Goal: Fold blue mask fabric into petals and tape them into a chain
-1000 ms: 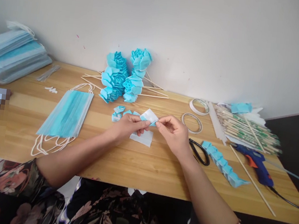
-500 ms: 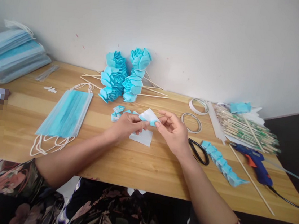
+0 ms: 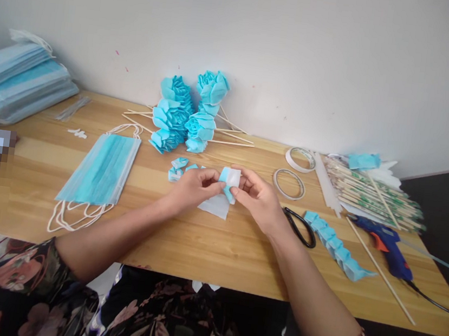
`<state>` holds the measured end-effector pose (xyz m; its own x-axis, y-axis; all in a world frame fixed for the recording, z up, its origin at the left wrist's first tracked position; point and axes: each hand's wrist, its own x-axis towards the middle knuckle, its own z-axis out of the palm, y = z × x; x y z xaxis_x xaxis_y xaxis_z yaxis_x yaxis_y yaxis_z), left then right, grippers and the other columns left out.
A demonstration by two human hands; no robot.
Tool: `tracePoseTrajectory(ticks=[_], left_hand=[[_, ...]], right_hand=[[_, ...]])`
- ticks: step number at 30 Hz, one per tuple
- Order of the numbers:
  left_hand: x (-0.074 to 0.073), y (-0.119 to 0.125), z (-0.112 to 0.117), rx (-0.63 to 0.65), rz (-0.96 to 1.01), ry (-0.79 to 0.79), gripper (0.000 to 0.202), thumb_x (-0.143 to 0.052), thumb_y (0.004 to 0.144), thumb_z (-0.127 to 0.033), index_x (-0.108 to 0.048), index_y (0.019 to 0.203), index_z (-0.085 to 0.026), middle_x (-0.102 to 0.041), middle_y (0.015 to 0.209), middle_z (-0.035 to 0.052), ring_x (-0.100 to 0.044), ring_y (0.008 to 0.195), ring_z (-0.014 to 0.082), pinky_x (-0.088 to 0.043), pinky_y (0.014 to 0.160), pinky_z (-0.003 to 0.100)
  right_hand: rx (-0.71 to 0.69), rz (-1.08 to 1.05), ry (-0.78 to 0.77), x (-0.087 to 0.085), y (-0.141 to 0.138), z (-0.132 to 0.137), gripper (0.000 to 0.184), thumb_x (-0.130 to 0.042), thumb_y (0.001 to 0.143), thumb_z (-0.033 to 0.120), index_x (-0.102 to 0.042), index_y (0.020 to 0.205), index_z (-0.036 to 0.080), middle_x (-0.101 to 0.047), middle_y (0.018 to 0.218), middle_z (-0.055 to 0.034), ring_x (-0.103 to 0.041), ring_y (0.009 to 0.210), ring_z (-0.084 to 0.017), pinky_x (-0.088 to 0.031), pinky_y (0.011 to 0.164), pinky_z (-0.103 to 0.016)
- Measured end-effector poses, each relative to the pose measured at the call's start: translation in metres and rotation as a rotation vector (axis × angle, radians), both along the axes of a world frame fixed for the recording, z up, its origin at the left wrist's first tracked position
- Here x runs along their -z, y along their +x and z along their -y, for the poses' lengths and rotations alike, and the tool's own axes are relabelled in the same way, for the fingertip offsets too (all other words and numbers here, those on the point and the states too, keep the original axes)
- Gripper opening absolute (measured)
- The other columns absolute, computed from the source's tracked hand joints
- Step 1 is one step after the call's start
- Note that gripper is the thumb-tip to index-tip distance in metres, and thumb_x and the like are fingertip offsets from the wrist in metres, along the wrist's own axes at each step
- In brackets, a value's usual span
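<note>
My left hand (image 3: 192,187) and my right hand (image 3: 259,198) meet over the middle of the wooden table (image 3: 207,245). Both pinch a small folded piece of blue and white mask fabric (image 3: 230,179) between thumb and fingers. A white fabric scrap (image 3: 215,205) lies on the table under them. Small folded blue pieces (image 3: 178,168) lie just behind my left hand. Behind those, a bunch of blue fabric flowers (image 3: 186,113) on wooden sticks lies against the wall.
A flat blue face mask (image 3: 101,170) lies at the left, a stack of masks (image 3: 18,80) at the far left. Right of my hands are black scissors (image 3: 299,227), two tape rolls (image 3: 288,182), a folded blue strip (image 3: 335,246), a blue glue gun (image 3: 384,245) and packed wooden sticks (image 3: 368,194).
The white flap that stood up between my fingers has been folded down, so the piece is now smaller and more compact. Both hands stayed in nearly the same place.
</note>
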<state>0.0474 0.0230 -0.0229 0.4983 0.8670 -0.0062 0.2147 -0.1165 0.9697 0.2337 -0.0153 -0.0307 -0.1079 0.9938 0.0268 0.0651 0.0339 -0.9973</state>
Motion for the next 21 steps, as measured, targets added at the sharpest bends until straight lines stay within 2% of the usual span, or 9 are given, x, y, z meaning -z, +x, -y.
tracePoseTrajectory(ticks=[5,9,13,18,21], left_hand=[[0.000,0.000,0.000,0.026,0.140,-0.132,0.027,-0.062,0.082,-0.041,-0.060,0.070,-0.016,-0.055,0.063,-0.0025,-0.049,0.058,0.0090,-0.040,0.058,0.023],[-0.001,0.000,0.000,0.009,0.123,-0.149,0.031,-0.064,0.080,-0.043,-0.062,0.064,-0.016,-0.054,0.060,-0.0022,-0.048,0.059,0.0093,-0.038,0.058,0.023],[0.001,-0.001,-0.001,-0.010,0.091,-0.164,0.035,-0.062,0.080,-0.044,-0.060,0.059,-0.017,-0.054,0.058,-0.0019,-0.048,0.057,0.0097,-0.038,0.058,0.024],[0.004,-0.002,0.000,0.083,0.018,-0.173,0.033,-0.062,0.079,-0.042,-0.061,0.060,-0.016,-0.053,0.056,-0.0021,-0.046,0.055,0.0091,-0.034,0.054,0.024],[0.005,-0.001,0.001,0.094,-0.001,-0.171,0.031,-0.062,0.079,-0.041,-0.062,0.060,-0.016,-0.054,0.055,-0.0019,-0.046,0.054,0.0092,-0.034,0.053,0.023]], right_hand=[[0.036,-0.027,0.021,0.003,-0.002,-0.002,0.047,-0.072,0.077,0.031,-0.060,0.121,0.023,-0.073,0.094,-0.0025,-0.068,0.088,-0.018,-0.054,0.079,-0.033],[0.039,-0.047,0.030,0.007,-0.002,-0.003,0.047,-0.073,0.077,0.033,-0.059,0.121,0.024,-0.073,0.096,-0.0027,-0.068,0.088,-0.018,-0.055,0.081,-0.034],[0.039,-0.008,0.019,0.003,-0.002,-0.001,0.042,-0.075,0.076,0.038,-0.062,0.114,0.024,-0.072,0.099,-0.0036,-0.067,0.090,-0.019,-0.054,0.082,-0.034],[0.073,0.054,0.053,-0.005,-0.001,0.001,0.022,-0.073,0.078,0.039,-0.068,0.092,0.022,-0.068,0.082,-0.0002,-0.061,0.075,-0.015,-0.051,0.071,-0.029],[0.107,0.098,0.086,-0.003,0.001,0.001,0.019,-0.073,0.078,0.038,-0.066,0.082,0.021,-0.062,0.071,0.0021,-0.055,0.065,-0.013,-0.048,0.063,-0.027]])
